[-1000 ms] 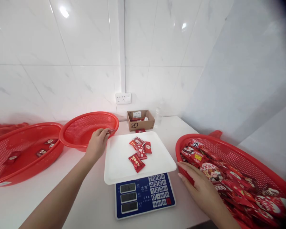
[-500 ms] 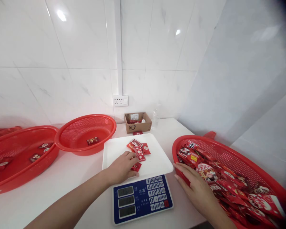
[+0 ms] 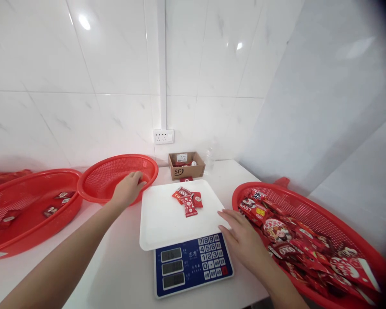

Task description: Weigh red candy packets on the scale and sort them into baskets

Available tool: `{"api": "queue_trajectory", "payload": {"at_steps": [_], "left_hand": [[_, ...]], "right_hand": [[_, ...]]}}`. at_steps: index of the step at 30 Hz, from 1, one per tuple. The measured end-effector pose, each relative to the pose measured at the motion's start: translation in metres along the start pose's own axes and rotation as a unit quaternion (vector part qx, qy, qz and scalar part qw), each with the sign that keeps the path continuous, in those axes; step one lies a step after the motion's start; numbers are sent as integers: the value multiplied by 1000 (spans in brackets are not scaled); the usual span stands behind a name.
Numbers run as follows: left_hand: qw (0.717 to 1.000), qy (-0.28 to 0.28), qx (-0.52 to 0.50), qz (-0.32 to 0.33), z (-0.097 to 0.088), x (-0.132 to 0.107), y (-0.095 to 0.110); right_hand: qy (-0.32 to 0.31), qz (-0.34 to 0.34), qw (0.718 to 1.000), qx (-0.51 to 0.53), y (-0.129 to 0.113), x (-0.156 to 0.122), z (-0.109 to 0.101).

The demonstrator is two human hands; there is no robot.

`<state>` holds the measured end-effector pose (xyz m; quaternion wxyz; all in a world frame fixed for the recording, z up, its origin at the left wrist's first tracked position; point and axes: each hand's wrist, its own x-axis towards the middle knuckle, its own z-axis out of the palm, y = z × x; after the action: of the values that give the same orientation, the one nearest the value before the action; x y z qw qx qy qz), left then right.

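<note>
My left hand (image 3: 128, 189) is over the front right rim of the round red basket (image 3: 98, 174), its fingers curled together. Whatever they may hold is hidden, and so is part of the basket floor. A white tray (image 3: 167, 231) on a blue-panelled digital scale (image 3: 193, 268) carries a small pile of red candy packets (image 3: 189, 206). At the tray's right edge is my right hand (image 3: 241, 236), fingers stretched out and nothing in them. Close beside it, a large red basket (image 3: 309, 204) holds a heap of red candy packets (image 3: 296, 244).
Another red basket (image 3: 56, 172) at the left contains a few packets (image 3: 51, 210). Behind the scale stand a small cardboard box (image 3: 188, 171) and a clear plastic bottle (image 3: 209, 161). A socket (image 3: 164, 136) is on the tiled wall.
My left hand has moved left and away from the tray to the round basket. The packet under its fingers is gone from the tray. My right hand has shifted left onto the tray's edge.
</note>
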<state>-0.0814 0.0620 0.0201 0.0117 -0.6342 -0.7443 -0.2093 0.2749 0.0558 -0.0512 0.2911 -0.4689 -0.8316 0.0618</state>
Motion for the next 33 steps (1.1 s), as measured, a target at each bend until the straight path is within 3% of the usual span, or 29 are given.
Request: {"api": "queue_trajectory", "payload": {"at_steps": [3, 5, 9, 13, 18, 22, 28, 33], "left_hand": [[999, 3, 40, -18, -2, 15, -12], [998, -2, 55, 5, 5, 21, -8], [988, -56, 41, 138, 32, 24, 20], [947, -153, -6, 283, 62, 21, 57], [919, -208, -48, 332, 83, 26, 84], [931, -205, -69, 293, 85, 25, 86], [959, -183, -155, 149, 89, 17, 79], [929, -176, -326, 7, 81, 20, 77]], "right_hand": [[-53, -29, 998, 31, -27, 23, 12], [-74, -43, 996, 21, -41, 41, 22], [-124, -21, 992, 2, -55, 68, 42], [-162, -11, 987, 21, -58, 75, 50], [-157, -44, 986, 46, -54, 66, 38], [-146, -39, 987, 63, -46, 59, 31], [-108, -3, 986, 130, -35, 59, 37], [-65, 37, 967, 242, -30, 66, 40]]}}
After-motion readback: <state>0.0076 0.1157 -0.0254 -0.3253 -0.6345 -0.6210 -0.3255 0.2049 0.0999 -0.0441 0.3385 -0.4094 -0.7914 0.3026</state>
